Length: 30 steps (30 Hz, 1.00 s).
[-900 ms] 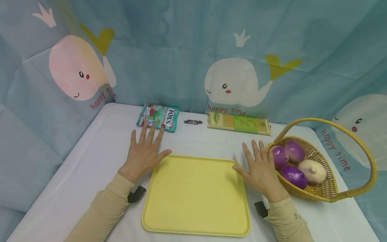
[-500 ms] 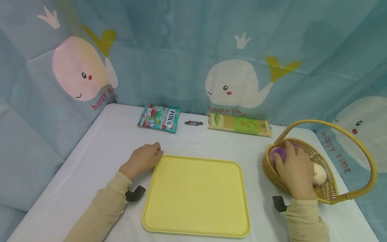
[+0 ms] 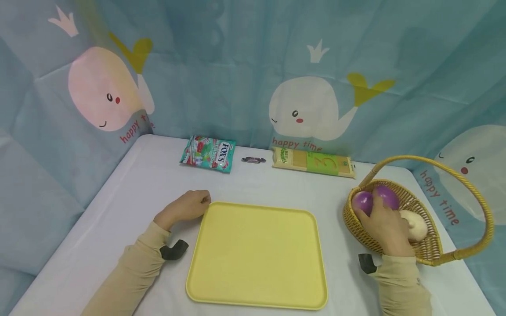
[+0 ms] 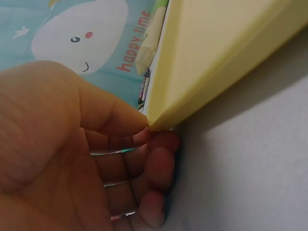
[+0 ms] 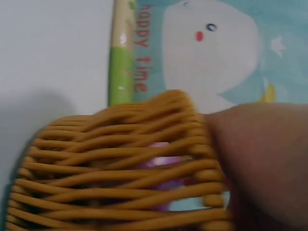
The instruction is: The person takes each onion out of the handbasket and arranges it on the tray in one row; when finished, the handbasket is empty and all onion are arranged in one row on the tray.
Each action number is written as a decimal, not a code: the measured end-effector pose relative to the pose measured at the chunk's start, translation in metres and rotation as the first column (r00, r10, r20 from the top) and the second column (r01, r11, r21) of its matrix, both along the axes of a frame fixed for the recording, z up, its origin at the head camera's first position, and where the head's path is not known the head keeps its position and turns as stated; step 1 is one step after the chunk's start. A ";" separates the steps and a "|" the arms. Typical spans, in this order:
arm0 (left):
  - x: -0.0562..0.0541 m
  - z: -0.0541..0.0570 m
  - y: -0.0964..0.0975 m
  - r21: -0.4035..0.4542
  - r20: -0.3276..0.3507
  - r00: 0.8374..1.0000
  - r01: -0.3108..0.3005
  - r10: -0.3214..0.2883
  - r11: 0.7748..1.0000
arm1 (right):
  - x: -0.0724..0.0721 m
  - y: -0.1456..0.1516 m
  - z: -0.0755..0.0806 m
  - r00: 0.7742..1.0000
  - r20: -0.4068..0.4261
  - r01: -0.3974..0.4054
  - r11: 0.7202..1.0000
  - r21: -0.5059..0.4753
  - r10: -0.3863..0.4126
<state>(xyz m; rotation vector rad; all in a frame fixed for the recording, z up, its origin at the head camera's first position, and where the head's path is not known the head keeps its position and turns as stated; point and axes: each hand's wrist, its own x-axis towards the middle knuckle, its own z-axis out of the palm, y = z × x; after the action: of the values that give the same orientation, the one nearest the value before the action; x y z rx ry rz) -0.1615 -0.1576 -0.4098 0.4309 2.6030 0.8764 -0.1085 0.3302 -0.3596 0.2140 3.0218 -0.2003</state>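
Observation:
In the head view my left hand point(image 3: 189, 205) is at the far left corner of a yellow tray point(image 3: 257, 256). The left wrist view shows the thumb point(image 4: 115, 113) and curled fingers pinching that corner. My right hand point(image 3: 387, 228) reaches into a wicker basket point(image 3: 431, 219) on the right. Its fingers bend down round a purple onion, which the hand covers. Two more purple onions point(image 3: 363, 202) point(image 3: 387, 197) and a white onion point(image 3: 414, 224) show beside it. In the right wrist view the basket's woven side point(image 5: 110, 178) hides most of the grip.
Along the back edge lie a teal Fox's candy bag point(image 3: 209, 153), a small wrapped candy point(image 3: 254, 160) and a long noodle packet point(image 3: 314, 162). The basket's tall handle point(image 3: 470, 188) arches over its right side. A blue whale-print curtain point(image 3: 233, 79) hangs behind the white table.
Both hands were spread above the table. The left has curled onto the tray's corner; the right has moved right into the basket and lowered over the front purple onion.

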 end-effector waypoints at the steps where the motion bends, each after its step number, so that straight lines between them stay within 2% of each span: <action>1: 0.000 0.000 0.000 -0.003 0.001 1.000 0.002 -0.002 1.000 | -0.001 -0.001 -0.002 1.000 0.000 0.011 1.000 -0.003 -0.011; 4: -0.002 0.001 0.000 -0.017 0.007 1.000 0.002 -0.002 1.000 | -0.004 -0.002 -0.007 0.999 -0.016 0.033 0.999 -0.024 -0.033; 9: -0.003 0.000 -0.001 -0.032 0.006 1.000 0.007 -0.007 0.999 | -0.006 -0.002 -0.012 0.993 -0.120 0.011 0.998 -0.057 -0.018; 12: -0.002 0.000 -0.001 -0.033 0.005 1.000 0.010 -0.010 0.999 | -0.006 -0.004 -0.011 0.984 -0.169 0.036 0.997 -0.069 -0.047; 14: -0.002 0.000 -0.001 -0.029 0.006 1.000 0.014 -0.013 0.999 | -0.004 -0.006 -0.005 0.969 -0.227 0.076 0.994 -0.080 -0.093; 16: -0.001 0.000 -0.001 -0.026 0.007 1.000 0.016 -0.016 1.000 | 0.001 -0.012 0.004 0.946 -0.296 0.104 0.989 -0.109 -0.132; 17: -0.001 -0.001 -0.002 -0.024 0.006 1.000 0.020 -0.020 0.999 | 0.004 -0.017 0.009 0.927 -0.350 0.094 0.988 -0.123 -0.132; 19: -0.001 -0.001 -0.003 -0.025 0.009 1.000 0.018 -0.018 1.000 | 0.010 -0.030 0.018 0.888 -0.453 0.016 0.989 -0.150 -0.083; 22: -0.002 -0.002 -0.003 -0.027 0.009 1.000 0.015 -0.014 1.000 | 0.013 -0.059 0.023 0.822 -0.562 -0.214 0.965 -0.152 0.093; 24: -0.002 -0.002 -0.003 -0.026 0.004 1.000 0.013 -0.013 1.000 | 0.012 -0.082 0.021 0.773 -0.591 -0.369 0.922 -0.119 0.233; 26: -0.002 -0.002 -0.003 -0.021 0.000 1.000 0.016 -0.016 1.000 | 0.009 -0.104 0.015 0.729 -0.582 -0.490 0.869 -0.077 0.360; 30: -0.002 0.000 -0.002 -0.019 -0.002 1.000 0.017 -0.017 1.000 | 0.008 -0.146 -0.004 0.666 -0.519 -0.636 0.771 -0.019 0.536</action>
<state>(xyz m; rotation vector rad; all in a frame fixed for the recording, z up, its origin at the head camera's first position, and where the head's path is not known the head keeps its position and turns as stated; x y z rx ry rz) -0.1639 -0.1595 -0.4100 0.4483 2.6036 0.8454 -0.1002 0.1844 -0.3632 -0.9884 3.2979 -0.5646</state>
